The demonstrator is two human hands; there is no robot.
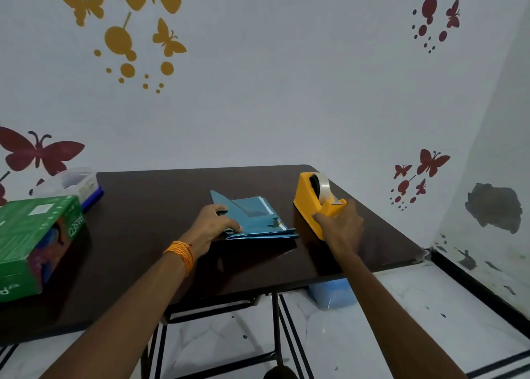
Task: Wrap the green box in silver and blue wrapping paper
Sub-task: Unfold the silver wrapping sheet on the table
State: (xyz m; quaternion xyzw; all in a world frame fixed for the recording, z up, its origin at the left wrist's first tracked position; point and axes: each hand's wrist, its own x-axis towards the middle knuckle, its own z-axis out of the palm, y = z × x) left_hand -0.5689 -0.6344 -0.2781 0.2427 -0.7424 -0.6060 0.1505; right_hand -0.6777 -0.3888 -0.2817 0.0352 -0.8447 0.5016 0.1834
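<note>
A dark brown table [149, 206] stands against a white wall with butterfly decals [37, 152]. The green box [34, 235] lies unwrapped on its side at the table's left edge, well apart from both hands. The wrapping paper [258, 220], blue side showing, lies folded in a flat stack near the middle of the table. The left hand [213, 220], with an orange thread band [180, 253] at its wrist, rests on the paper's left edge with its fingers fairly straight and pressing down; whether the thumb is tucked under the fold is hard to tell from this angle. Just right of the paper stands a yellow tape dispenser [311, 197] loaded with a clear roll. The right hand [341, 223] grips the dispenser's near end, fingers curled round it by the cutter. Behind the green box sits a clear plastic container [74, 182].
</note>
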